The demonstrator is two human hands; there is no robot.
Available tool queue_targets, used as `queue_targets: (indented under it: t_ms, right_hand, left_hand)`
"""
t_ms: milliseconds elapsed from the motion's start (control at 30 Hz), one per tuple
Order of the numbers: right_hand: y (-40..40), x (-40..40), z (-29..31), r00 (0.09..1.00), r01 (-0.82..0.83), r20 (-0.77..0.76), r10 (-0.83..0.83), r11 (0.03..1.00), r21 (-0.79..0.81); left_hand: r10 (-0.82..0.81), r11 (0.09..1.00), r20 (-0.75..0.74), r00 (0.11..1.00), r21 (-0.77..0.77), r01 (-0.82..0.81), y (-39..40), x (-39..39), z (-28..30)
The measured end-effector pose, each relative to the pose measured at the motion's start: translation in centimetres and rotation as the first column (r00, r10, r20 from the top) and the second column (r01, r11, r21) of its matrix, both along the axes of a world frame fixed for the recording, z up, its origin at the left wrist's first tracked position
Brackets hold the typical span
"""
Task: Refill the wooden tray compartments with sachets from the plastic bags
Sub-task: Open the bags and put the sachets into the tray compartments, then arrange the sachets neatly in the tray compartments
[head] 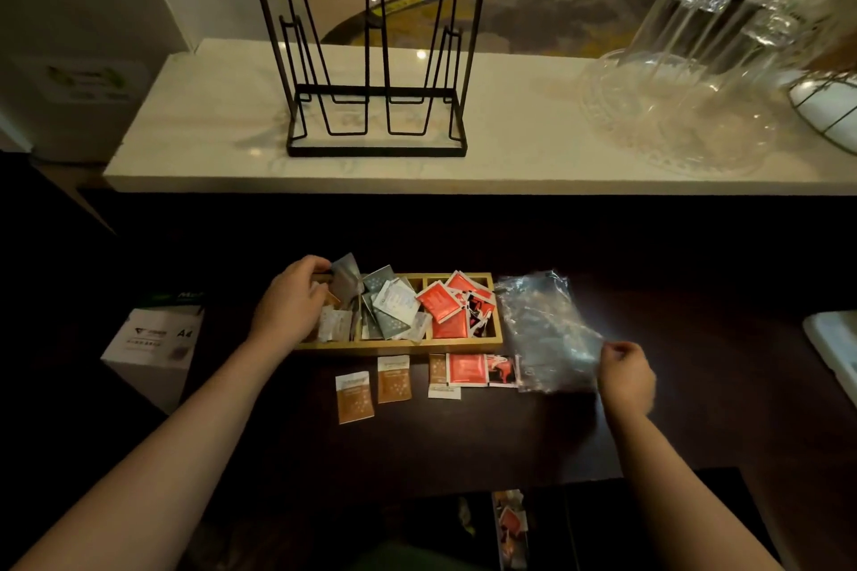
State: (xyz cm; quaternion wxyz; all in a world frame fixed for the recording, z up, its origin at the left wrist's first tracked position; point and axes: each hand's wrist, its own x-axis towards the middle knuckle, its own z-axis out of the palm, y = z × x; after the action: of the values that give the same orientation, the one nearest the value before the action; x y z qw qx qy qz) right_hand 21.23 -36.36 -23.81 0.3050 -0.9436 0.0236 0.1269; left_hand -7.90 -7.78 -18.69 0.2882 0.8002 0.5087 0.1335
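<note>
Nearest me, in front of the long wooden tray w/ three compartments (399,344): two orange-brown paper sachets (354,396) lie flat on the dark tabletop (463,445), then a third orange one partly under a red sachet (467,370), and a red-and-black one touching the clear plastic bag (547,334). Print on them too small to read.

My right hand (627,378) is right of the tray's front corner, fingers pinched closed on the bag's near-right edge; bag lies crumpled and looks flat, just beside the tray's right end, partly over the loose red-black sachet.

My left hand (290,304) sits over the tray's left compartment, fingertips closed on a silvery-grey sachet (347,278) held upright above the back-left corner. Small white packets (335,325) in that compartment just right of my palm. Middle compartment: grey-green and white sachets (392,306), heaped, tilted. Right compartment: red sachets (440,301) piled over the rim.

Left of the tray, lower down: white carton of paper (153,343), reads "A4".

Behind the tray, on the pale marble counter (208,116): black wire rack w/ wooden handle (371,60); to its right, upturned clear glasses (705,42) on a clear glass tray (658,134).
</note>
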Motion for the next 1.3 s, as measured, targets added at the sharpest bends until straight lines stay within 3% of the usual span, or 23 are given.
queue_targets:
  t_ms: [133,267,400,467,567,667,767,867,1000,1067,1167,1300]
  right_hand:
    - [-0.5,0.3,-0.6,0.998,-0.015,-0.062,0.008,0.995,-0.103]
    - [-0.2,0.5,-0.6,0.999,-0.01,-0.053,0.003,0.992,-0.125]
    - [-0.2,1.1,-0.5,0.998,-0.005,-0.065,-0.005,0.989,-0.15]
    - [0.1,1.2,-0.7,0.996,-0.081,-0.05,0.071,0.97,-0.227]
    - [1.1,0.7,-1.1,0.954,-0.127,0.215,0.21,0.93,-0.345]
    - [3.7,-1.0,-0.4,0.826,-0.244,0.444,0.346,0.931,-0.272]
    - [8.0,-3.8,1.5,0.729,-0.435,0.531,0.433,0.891,-0.13]
    - [12.4,-8.0,2.6,0.647,-0.69,0.438,0.624,0.724,-0.013]
    - [16.8,-15.5,3.0,0.229,-0.964,0.251,0.941,0.255,-0.079]
    - [18.5,-18.3,2.7,0.111,-0.984,0.211,0.971,0.138,-0.117]
    - [20.2,-19.4,1.7,0.217,-0.97,0.096,0.971,0.225,-0.089]
    - [21.0,-18.2,0.9,0.354,-0.935,0.049,0.934,0.354,0.009]
  left_hand:
    - [-0.182,0.979,-0.166,0.969,0.061,0.194,1.8,2.1,-0.5]
    - [-0.366,0.913,-0.325,0.872,0.054,0.404,2.7,3.7,-0.9]
    - [-0.421,0.852,-0.48,0.77,0.081,0.517,3.0,3.9,-2.3]
    - [-0.39,0.843,-0.501,0.773,0.144,0.519,3.2,3.1,-3.1]
    - [-0.325,0.829,-0.52,0.79,0.245,0.502,3.0,0.9,-4.0]
    - [-0.349,0.83,-0.493,0.797,0.233,0.507,1.7,-1.3,-5.3]
    - [-0.35,0.834,-0.465,0.813,0.24,0.496,0.4,-2.6,-6.4]
    - [-0.377,0.81,-0.499,0.78,0.231,0.539,-0.4,-3.6,-7.5]
    - [-0.388,0.801,-0.5,0.775,0.234,0.551,-0.7,-4.1,-7.7]
    - [-0.409,0.805,-0.49,0.77,0.204,0.558,-0.3,-3.9,-7.1]
    - [-0.404,0.761,-0.529,0.746,0.258,0.595,0.5,-3.8,-6.3]
    - [-0.487,0.796,-0.512,0.708,0.073,0.601,1.2,-4.1,-6.3]
